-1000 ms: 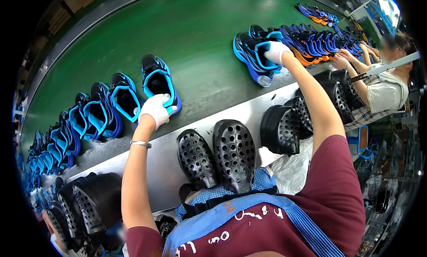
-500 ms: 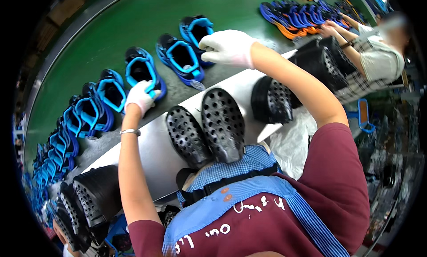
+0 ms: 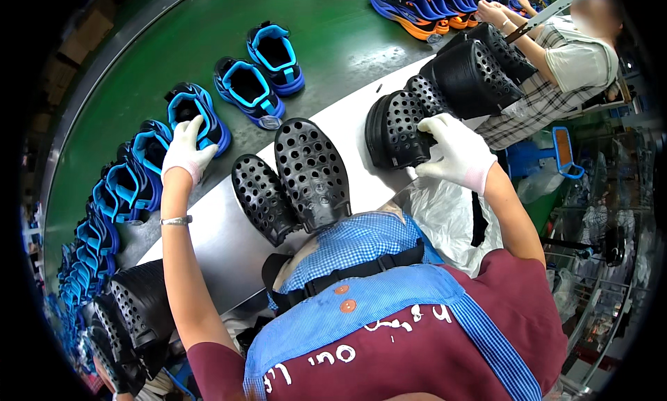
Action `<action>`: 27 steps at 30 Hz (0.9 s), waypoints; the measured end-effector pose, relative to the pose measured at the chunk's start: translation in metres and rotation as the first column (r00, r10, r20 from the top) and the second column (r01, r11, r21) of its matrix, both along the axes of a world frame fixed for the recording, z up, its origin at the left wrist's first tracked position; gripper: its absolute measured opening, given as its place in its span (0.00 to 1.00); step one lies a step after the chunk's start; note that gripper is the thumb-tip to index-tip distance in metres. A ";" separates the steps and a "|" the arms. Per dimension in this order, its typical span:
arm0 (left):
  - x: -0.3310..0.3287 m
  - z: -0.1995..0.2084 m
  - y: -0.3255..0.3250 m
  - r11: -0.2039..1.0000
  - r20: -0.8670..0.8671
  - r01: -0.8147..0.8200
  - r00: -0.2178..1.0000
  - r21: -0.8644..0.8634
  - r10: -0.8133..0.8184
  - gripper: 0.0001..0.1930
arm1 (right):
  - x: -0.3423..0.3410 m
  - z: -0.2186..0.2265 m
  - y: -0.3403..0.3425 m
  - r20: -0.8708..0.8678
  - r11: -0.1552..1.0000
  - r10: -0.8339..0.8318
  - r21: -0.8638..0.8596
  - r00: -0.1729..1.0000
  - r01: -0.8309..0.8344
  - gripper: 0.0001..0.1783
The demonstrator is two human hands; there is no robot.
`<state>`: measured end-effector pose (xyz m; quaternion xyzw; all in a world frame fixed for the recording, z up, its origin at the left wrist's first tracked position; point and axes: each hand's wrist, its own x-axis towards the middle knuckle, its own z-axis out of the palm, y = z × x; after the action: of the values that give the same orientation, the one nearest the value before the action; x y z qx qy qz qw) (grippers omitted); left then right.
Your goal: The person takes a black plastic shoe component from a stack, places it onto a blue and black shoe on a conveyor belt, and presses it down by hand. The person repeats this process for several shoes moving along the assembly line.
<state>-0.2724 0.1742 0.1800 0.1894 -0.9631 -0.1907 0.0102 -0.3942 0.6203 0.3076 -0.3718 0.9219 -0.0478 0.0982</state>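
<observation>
Head view | ten o'clock: left hand (image 3: 186,151) at a black-and-blue shoe (image 3: 214,123) on the green tabletop (image 3: 167,47), whether it's clamped can't be told | looks light, padded; heel collar suits gripping | two o'clock: right hand (image 3: 455,154), fingers and thumb apart beside a glossy, perforated black form (image 3: 399,113) | probably stiff, slippery; take its edges

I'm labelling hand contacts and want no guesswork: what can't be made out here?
Head view, now:
Part of one turquoise-lined sneaker: covered by the gloved left hand.
Whether the gloved right hand touches the black perforated shoe form: its own fingers and the single angle hide this.
Individual shoes at the far end of the sneaker row: too small and blurred near the dark rim.
</observation>
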 end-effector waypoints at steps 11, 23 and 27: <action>0.004 0.040 0.026 0.992 -0.187 0.069 0.978 -0.104 -0.088 0.29 | -0.012 0.008 0.001 0.069 0.991 0.017 -0.133 0.997 -0.008 0.23; 0.003 0.049 0.041 0.973 -0.340 0.201 0.928 0.110 -0.153 0.25 | -0.014 -0.003 -0.002 0.052 1.000 0.016 -0.019 0.999 -0.015 0.36; 0.003 0.042 0.041 0.973 -0.290 0.176 0.949 0.150 -0.127 0.24 | -0.018 -0.007 -0.001 0.082 1.000 -0.025 -0.002 0.996 0.025 0.35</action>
<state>-0.2691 0.2148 0.2222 0.0860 -0.9434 -0.2992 0.1141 -0.4123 0.6198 0.3009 -0.3581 0.9216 -0.0655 0.1346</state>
